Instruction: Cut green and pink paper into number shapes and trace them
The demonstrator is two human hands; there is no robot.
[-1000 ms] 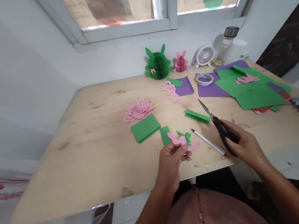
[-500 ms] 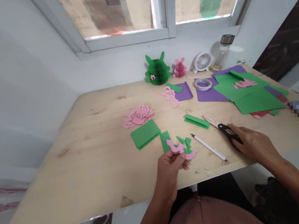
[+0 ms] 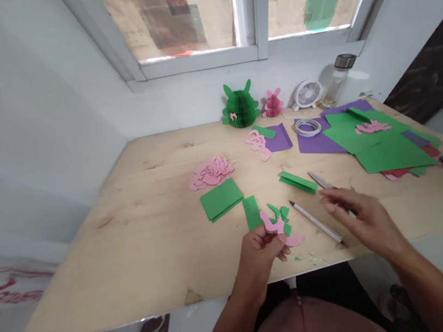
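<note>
The wooden tabletop (image 3: 136, 266) carries cut paper. White plastic bag (image 3: 2, 282) at left: red lettering, illegible here. Right hand (image 3: 371, 219): fingers extended, loosely parted, over the scissors (image 3: 320, 179), which lie partly hidden beside a white pen (image 3: 316, 223); contact cannot be told. Left hand (image 3: 261, 256): fingers pinched closed on a pink cutout (image 3: 273, 224), near green scraps (image 3: 285, 213).

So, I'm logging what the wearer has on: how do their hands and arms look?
The left hand and right hand are ungloved. No sleeve, watch or bracelet shows on either arm. A dusky pink-brown top shows between them, with a line down its front.
</note>
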